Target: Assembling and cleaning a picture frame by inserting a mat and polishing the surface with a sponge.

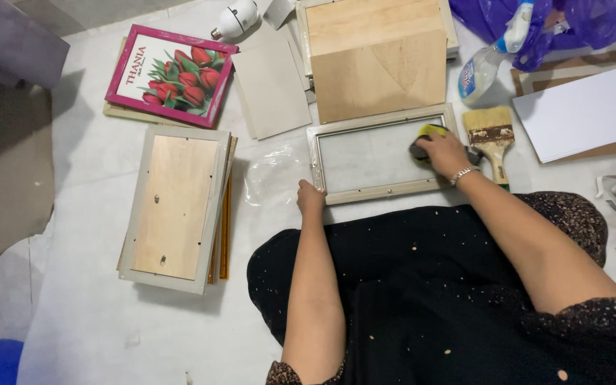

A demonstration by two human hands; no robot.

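The person sits on the floor (87, 314), which is covered with a pale, smooth sheet, and a rectangular picture frame (383, 190) lies flat just in front of the lap, glass side up, so both hands can bear down on it; the left hand (311, 198) is curled and presses on the frame's near left corner, seemingly to pin it against sliding; the right hand (442, 152) is closed over a yellow-and-dark sponge (428, 135) and holds it flat on the glass near the right end, apparently for wiping; a thin bracelet circles that wrist.

The frame's moulding looks pale and lightly ornamented, the pane dull grey and smooth; beyond it, touching its far edge, lie bare wooden backing boards (376, 57) with visible grain; a broad, worn paintbrush (492, 139) with stiff, stained bristles rests just right of the frame, and a clear plastic spray bottle (490, 60) lies tilted beyond it, both within easy reach; a crumpled clear plastic film (272, 175) sits left of the frame; farther left, a stack of frames (176, 207) lies face down, wood panel showing; a pink-edged frame with a tulip print (171, 75) lies behind that; grey cardboard sheets (272, 89) lie between.
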